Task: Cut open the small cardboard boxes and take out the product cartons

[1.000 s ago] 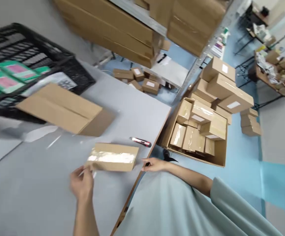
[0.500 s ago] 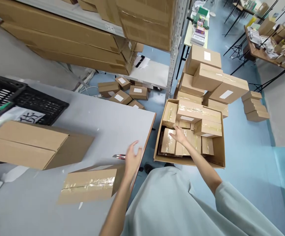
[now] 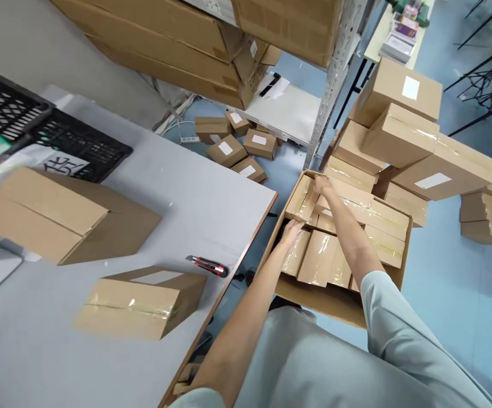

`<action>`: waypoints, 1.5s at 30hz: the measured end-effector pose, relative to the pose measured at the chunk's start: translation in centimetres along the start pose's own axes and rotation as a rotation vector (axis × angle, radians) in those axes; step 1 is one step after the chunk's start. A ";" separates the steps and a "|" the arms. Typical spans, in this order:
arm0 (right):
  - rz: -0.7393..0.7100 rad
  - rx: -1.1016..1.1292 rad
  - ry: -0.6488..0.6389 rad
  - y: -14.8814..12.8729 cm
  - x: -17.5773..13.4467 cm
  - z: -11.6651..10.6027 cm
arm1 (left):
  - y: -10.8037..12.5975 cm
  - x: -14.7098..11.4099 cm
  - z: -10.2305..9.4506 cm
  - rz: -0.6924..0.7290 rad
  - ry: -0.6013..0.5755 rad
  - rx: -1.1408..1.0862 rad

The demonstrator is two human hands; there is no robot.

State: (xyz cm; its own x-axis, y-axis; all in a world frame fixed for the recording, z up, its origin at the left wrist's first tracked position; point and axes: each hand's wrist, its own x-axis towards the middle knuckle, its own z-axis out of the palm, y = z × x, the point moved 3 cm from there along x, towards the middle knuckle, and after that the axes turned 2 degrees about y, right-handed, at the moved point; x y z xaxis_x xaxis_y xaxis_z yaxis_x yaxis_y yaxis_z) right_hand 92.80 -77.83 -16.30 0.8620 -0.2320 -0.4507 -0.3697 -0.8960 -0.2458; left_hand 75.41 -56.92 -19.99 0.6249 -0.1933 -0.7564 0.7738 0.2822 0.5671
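A large open carton [image 3: 339,309] on the floor is packed with small taped cardboard boxes. In its far left corner lies one small cardboard box [image 3: 300,199] with clear tape along its top. My right hand [image 3: 322,185] grips the far end of that box, its fingertips partly hidden. At the near end, my left hand [image 3: 291,232] has its fingers bent against the same box. On the grey table, to the left, are a red and black utility knife [image 3: 209,265], a taped cardboard box [image 3: 139,303] and a larger cardboard box [image 3: 67,215].
A black plastic crate [image 3: 88,141] stands at the table's back left. Stacked boxes [image 3: 407,141] rise behind the carton. A metal shelf post [image 3: 333,90] stands beyond the table corner, with several small boxes [image 3: 237,144] on the floor near it.
My left hand has moved from above the table near the knife to the small box in the carton. My right hand has shifted to that box's far end. The view has turned left.
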 end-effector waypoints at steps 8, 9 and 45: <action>-0.100 -0.112 0.058 -0.8 -4.0 3.5 | -1.2 0.6 -1.5 -0.137 0.071 -0.125; -0.117 -0.114 0.095 -1.0 -5.5 3.9 | -1.5 0.1 -2.1 -0.155 0.078 -0.141; 0.175 1.106 -1.194 -39.0 -50.5 25.7 | 11.5 -35.2 -54.7 0.403 1.096 0.821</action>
State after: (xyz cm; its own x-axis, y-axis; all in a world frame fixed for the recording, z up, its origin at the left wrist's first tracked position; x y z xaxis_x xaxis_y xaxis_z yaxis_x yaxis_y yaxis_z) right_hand 54.76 -21.42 -6.03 0.2384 0.5826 -0.7770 -0.9350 -0.0786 -0.3458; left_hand 56.60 4.53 -4.68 0.7112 0.6864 -0.1517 0.6416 -0.5457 0.5389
